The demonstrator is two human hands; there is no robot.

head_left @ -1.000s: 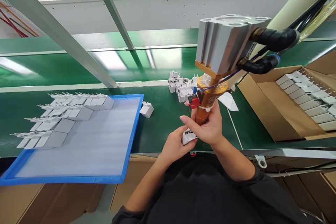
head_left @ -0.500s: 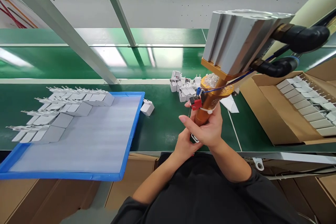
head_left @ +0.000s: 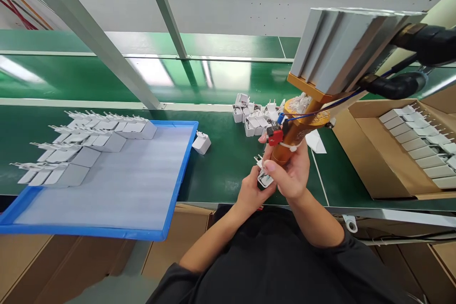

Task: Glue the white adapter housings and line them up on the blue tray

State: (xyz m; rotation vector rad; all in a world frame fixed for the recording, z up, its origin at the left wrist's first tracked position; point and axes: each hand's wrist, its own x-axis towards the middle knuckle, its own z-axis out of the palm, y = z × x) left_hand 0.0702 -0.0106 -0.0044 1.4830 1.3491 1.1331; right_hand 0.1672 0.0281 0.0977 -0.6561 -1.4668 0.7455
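My right hand (head_left: 294,173) is wrapped round the orange barrel of a pneumatic hand tool (head_left: 285,149), with its thumb along the near side. A red switch and a grey metal cylinder block sit on the tool, the block toward the upper right. Just below the barrel, my left hand (head_left: 252,192) grips a small white plug-adapter housing (head_left: 265,179). Its prongs point up and its open side shows something inside. The tool's lower end is partly hidden by my fingers, so I cannot tell whether it touches the housing.
A blue-rimmed tray (head_left: 180,175) bears rows of white adapters (head_left: 85,145) on the left. One adapter (head_left: 201,143) lies beside it. Behind my hands is a cluster of open housings (head_left: 254,121). On the right stands a cardboard box (head_left: 370,156) with more adapters. Black hoses (head_left: 399,85) run from the tool.
The tool and my right hand have shifted right in the view. The white housing in my left hand, mostly hidden before, now shows with its prongs.
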